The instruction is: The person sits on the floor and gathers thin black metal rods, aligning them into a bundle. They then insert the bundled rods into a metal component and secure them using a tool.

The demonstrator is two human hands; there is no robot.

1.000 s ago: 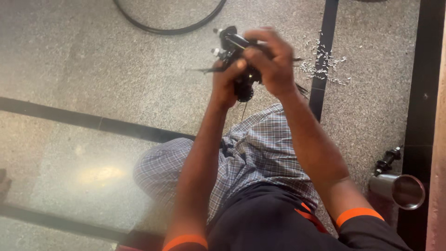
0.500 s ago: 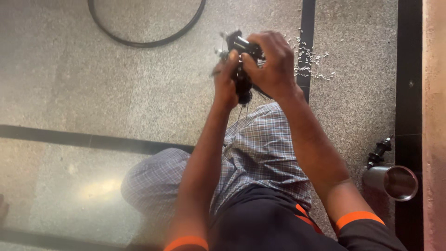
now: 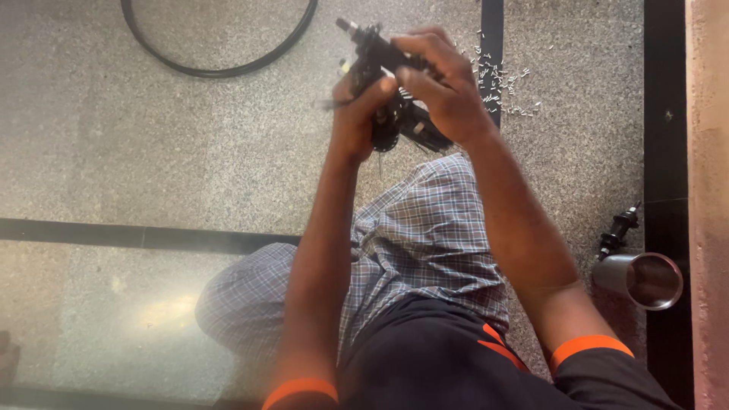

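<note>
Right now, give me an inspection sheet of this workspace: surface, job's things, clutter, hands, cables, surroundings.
Surface: speckled grey stone floor crossed by black inlay strips.
Job's things: black toothed metal assembly held above the floor, over the checked-cloth knee.
Clutter: scatter of small pale metal bits on the floor beside the hands.
Hands: left hand grips the assembly from below; right hand closes over its top.
Cables: nothing seen; a black rubber ring lies on the floor at upper left.
Surroundings: steel cup on its side at right, small black part next to it; pale wall edge at far right.
</note>
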